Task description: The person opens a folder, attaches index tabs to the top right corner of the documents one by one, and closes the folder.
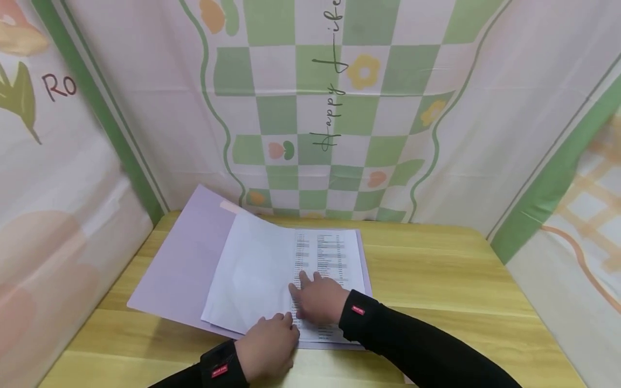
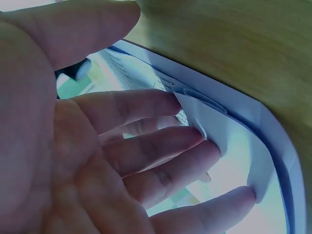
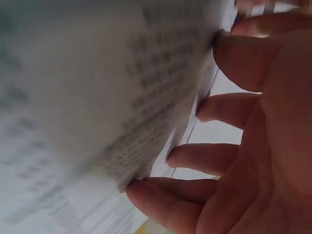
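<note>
From here I have the black-cuffed left hand [image 1: 269, 345], fingers outstretched, and the black-cuffed right hand [image 1: 320, 300] farther forward, fingers spread.

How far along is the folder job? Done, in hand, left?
Done: the folder is open, white page lying left of the printed page.
In hand: right hand on the printed page, left hand at the white page's lower edge.
Remaining: probably closing the folder.
</note>
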A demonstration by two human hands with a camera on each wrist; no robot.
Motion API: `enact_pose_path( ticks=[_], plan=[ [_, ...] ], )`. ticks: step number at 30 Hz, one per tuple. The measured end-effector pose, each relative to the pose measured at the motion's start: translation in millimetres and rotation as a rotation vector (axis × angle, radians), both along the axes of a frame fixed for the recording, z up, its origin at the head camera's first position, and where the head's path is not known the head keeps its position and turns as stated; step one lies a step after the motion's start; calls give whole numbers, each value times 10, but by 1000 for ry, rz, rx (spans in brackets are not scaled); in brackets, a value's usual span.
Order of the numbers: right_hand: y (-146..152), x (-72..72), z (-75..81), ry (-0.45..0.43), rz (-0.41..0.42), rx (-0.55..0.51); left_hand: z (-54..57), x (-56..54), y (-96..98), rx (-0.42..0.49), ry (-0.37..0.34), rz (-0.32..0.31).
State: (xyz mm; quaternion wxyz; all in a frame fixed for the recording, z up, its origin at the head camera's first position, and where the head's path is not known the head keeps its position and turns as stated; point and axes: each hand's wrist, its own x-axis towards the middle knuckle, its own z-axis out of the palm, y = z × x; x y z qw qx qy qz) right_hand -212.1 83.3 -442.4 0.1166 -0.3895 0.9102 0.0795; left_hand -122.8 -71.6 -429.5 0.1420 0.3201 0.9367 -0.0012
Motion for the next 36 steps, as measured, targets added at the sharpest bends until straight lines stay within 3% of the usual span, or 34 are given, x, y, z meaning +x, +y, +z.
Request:
enact_pose_path(
  ticks=[3, 8, 16, 23, 27, 36],
  plan=[
    [76, 60, -11, -4, 28, -23, -13, -13, -28, 17, -16, 12],
    [290, 26, -102, -9, 22, -64, -21, -46, -68, 43, -38, 1],
    [809, -189, -149, -59, -191, -75, -9, -63, -30, 71, -71, -5],
    [1130, -360, -4, -127, -324, -142, 36, -85, -62, 92, -7, 16],
    [1310, -286, 16, -161, -337, -168, 70, -92, -18, 115, -9, 38],
    [1645, 117, 55, -144, -218, -193, -1, -38, 177, 101, 24, 77]
  ],
)
